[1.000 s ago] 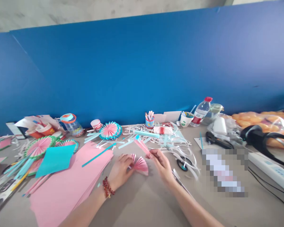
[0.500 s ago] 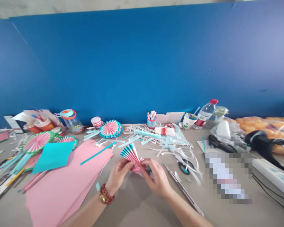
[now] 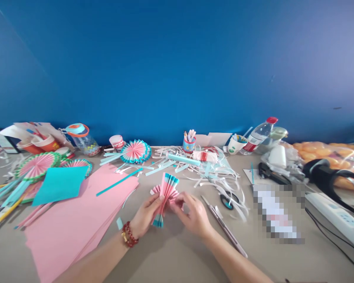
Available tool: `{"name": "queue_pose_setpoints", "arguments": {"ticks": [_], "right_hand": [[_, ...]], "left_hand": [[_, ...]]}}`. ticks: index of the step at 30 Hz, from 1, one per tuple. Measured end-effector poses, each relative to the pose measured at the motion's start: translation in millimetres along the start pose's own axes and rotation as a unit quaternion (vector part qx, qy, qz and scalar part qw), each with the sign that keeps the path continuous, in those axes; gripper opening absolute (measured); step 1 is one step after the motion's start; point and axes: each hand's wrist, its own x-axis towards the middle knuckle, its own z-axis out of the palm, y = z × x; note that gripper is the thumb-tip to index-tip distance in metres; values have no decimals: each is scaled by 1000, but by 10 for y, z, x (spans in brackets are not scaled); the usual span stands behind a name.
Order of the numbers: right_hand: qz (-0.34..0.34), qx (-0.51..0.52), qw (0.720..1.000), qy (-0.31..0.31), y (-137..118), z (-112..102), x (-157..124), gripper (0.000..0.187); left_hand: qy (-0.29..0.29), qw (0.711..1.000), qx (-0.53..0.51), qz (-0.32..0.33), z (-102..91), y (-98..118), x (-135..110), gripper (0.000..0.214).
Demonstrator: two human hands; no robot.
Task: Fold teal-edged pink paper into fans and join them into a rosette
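Observation:
Between my hands is a pleated paper fan (image 3: 166,192), pink with blue-green edges, pinched at its middle so both ends flare. More pink pleats spread out behind it. My left hand (image 3: 147,214) grips the left side, thumb laid along the folds; a red bead bracelet circles that wrist. My right hand (image 3: 193,214) pinches the pink pleats on the right, its fingertips partly hidden by the paper. A utility knife (image 3: 225,228) lies just right of my right hand. Left of my left hand lie large pink paper sheets (image 3: 76,224).
Finished paper rosettes (image 3: 135,151) stand at the back and left. A teal sheet (image 3: 60,185) overlaps the pink paper. Paper strips (image 3: 188,163) and scissors (image 3: 226,202) litter the middle. A plastic bottle (image 3: 258,137) leans near a paper cup (image 3: 236,144); a power strip (image 3: 340,212) lies right.
The fan has turned from tilting left to nearly upright, its lower flared end now visible. Both hands stay on it. The camera view has shifted slightly.

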Motion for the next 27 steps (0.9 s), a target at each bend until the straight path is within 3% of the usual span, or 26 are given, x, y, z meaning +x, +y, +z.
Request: {"name": "queue_pose_setpoints", "arguments": {"ticks": [2, 4, 7, 11, 14, 15, 17, 19, 21, 24, 27], "right_hand": [[-24, -35, 998, 48, 28, -46, 14, 14], [-79, -86, 991, 64, 31, -97, 30, 35], [-157, -139, 978, -2, -12, -151, 50, 55], [-183, -110, 974, -79, -54, -169, 73, 45], [-132, -49, 989, -41, 8, -161, 80, 30], [-98, -25, 995, -13, 44, -157, 80, 24], [-20, 18, 998, 52, 124, -145, 77, 15], [45, 45, 993, 99, 188, -130, 72, 12], [80, 61, 989, 109, 217, -113, 63, 12], [91, 73, 989, 94, 202, -84, 44, 11], [94, 82, 988, 89, 158, -72, 27, 11]], "left_hand": [[-20, 999, -29, -14, -11, 16, 9, 45], [-55, 998, -18, -26, -23, 34, 10, 43], [-110, 992, 40, -40, -47, 71, -7, 39], [-173, 977, 119, -31, -131, 138, -17, 45], [-97, 963, 231, 97, -234, 176, 23, 44], [-66, 938, 298, 163, -269, 182, 43, 38], [-44, 852, 445, 272, -323, 180, 82, 30], [-56, 763, 558, 321, -348, 157, 109, 42], [-76, 706, 622, 330, -344, 122, 123, 51], [-79, 673, 654, 336, -310, 88, 131, 45], [-62, 678, 647, 344, -277, 102, 128, 24]]}}
